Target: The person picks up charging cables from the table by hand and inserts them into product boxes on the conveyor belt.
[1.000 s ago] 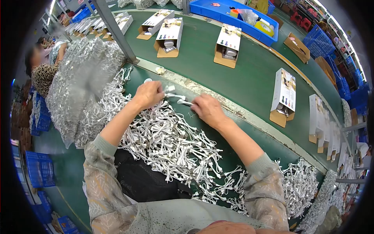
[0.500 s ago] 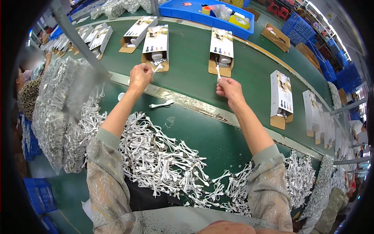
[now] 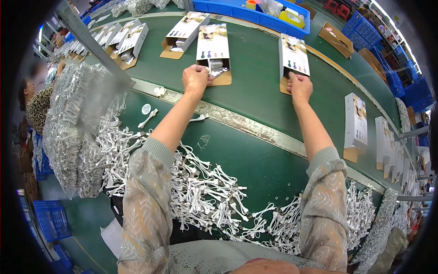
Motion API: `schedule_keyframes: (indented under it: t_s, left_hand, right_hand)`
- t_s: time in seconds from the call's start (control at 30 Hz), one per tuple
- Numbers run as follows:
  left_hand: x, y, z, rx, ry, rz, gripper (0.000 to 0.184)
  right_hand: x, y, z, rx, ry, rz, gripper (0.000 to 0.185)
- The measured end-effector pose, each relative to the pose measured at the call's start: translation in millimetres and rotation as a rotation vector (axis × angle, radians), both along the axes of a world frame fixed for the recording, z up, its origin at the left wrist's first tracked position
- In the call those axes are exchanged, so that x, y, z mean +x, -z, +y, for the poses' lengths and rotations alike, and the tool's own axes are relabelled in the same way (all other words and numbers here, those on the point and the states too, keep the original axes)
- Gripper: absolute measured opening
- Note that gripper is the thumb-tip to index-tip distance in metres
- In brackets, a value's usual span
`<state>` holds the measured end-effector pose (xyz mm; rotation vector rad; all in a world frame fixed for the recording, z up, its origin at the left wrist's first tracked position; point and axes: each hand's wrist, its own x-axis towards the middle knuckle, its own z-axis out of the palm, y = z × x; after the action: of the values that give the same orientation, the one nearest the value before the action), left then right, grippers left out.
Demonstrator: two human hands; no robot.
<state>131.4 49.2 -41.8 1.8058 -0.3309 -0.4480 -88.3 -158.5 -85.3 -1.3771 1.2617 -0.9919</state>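
Note:
My left hand (image 3: pixel 196 80) is closed on a short white USB cable (image 3: pixel 210 68) at the open lower end of a printed white box (image 3: pixel 213 44). Inside that box show a white device and silvery wrap. My right hand (image 3: pixel 300 87) has its fingers pinched at the mouth of another printed box (image 3: pixel 294 51); the white cable it held a moment ago is hidden by the fingers and box. Both boxes lie on the green conveyor belt (image 3: pixel 255 86) with their brown flaps open toward me. A large heap of white cables (image 3: pixel 205 192) lies between my forearms.
More boxes (image 3: pixel 356 118) line the belt at right and far left. A metal post (image 3: pixel 91 36) rises at left beside bagged cables (image 3: pixel 68 128). A blue tray (image 3: pixel 251 16) stands beyond the belt. A metal rail (image 3: pixel 237 123) separates belt and table. People sit at far left.
Both hands have moved to the box mouths, and the right fingers now reach into the opening. In the view, the boxes have shifted right. A loose cable near the left forearm has come into sight.

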Motion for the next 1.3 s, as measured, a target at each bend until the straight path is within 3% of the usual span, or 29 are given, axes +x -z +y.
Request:
schedule_keyframes:
  t_s: [0.03,0.1,0.17,0.3,0.4,0.5,0.6,0.7,0.73,0.77,0.8,0.9,0.97,1.07,1.2,1.3]
  left_hand:
    - [-1.2,4.9,-5.9,-0.103,-0.015,0.132,0.030]
    - [-9.2,10.7,-8.6,-0.153,0.040,0.127,0.043]
    - [-10.4,7.6,1.9,0.008,0.259,-0.062,0.049]
    - [-24.4,-41.4,69.8,0.478,0.657,-0.592,0.043]
    - [-27.1,-37.2,122.6,0.628,0.710,-0.849,0.030]
    - [-37.7,-48.5,136.2,0.645,0.710,-0.799,0.021]
    - [-38.8,-40.0,143.1,0.654,0.678,-0.911,0.016]
    - [-38.8,-40.0,144.3,0.665,0.693,-0.846,0.013]
    - [-38.2,-43.0,143.8,0.683,0.705,-0.785,0.013]
    - [-37.2,-45.6,141.8,0.702,0.715,-0.726,0.013]
    - [-32.8,-47.0,135.6,0.687,0.718,-0.595,0.016]
    - [-19.6,-46.4,99.7,0.528,0.574,-0.599,0.019]
    - [-10.5,-43.0,58.8,0.512,0.470,-0.652,0.020]
    - [7.3,-16.6,-9.4,0.573,0.354,-0.729,0.020]
    - [16.7,4.0,-67.3,0.520,0.204,-0.556,0.024]
    - [7.1,14.2,-63.5,0.198,0.245,-0.637,0.027]
  right_hand:
    - [-6.0,-3.7,1.0,-0.011,0.020,0.106,0.027]
    - [-19.3,7.8,-3.7,-0.449,0.129,0.521,0.036]
    - [-27.8,-18.2,26.4,-0.405,0.023,0.415,0.043]
    - [-40.4,-47.6,110.0,-0.237,-0.624,0.248,0.029]
    - [-54.0,-87.1,193.4,-0.164,-1.127,0.364,0.025]
    - [-66.4,-86.4,247.4,-0.202,-1.371,0.439,0.025]
    - [-69.7,-93.6,251.3,-0.168,-1.398,0.479,0.022]
    - [-70.3,-98.4,231.2,0.126,-1.115,0.361,0.021]
    - [-68.1,-84.8,222.6,0.192,-1.026,0.168,0.023]
    - [-69.6,-79.0,212.9,0.292,-0.962,0.140,0.018]
    - [-69.9,-75.9,209.7,0.213,-0.909,0.174,0.020]
    - [-69.4,-57.0,211.6,-0.063,-0.822,0.240,0.020]
    - [-70.4,-46.2,217.4,-0.324,-0.774,0.229,0.019]
    - [-67.3,-38.4,224.1,-0.483,-0.778,0.132,0.016]
    - [-69.9,-43.1,221.4,-0.358,-0.757,0.137,0.018]
    - [-70.4,-39.7,219.7,-0.321,-0.706,0.108,0.018]
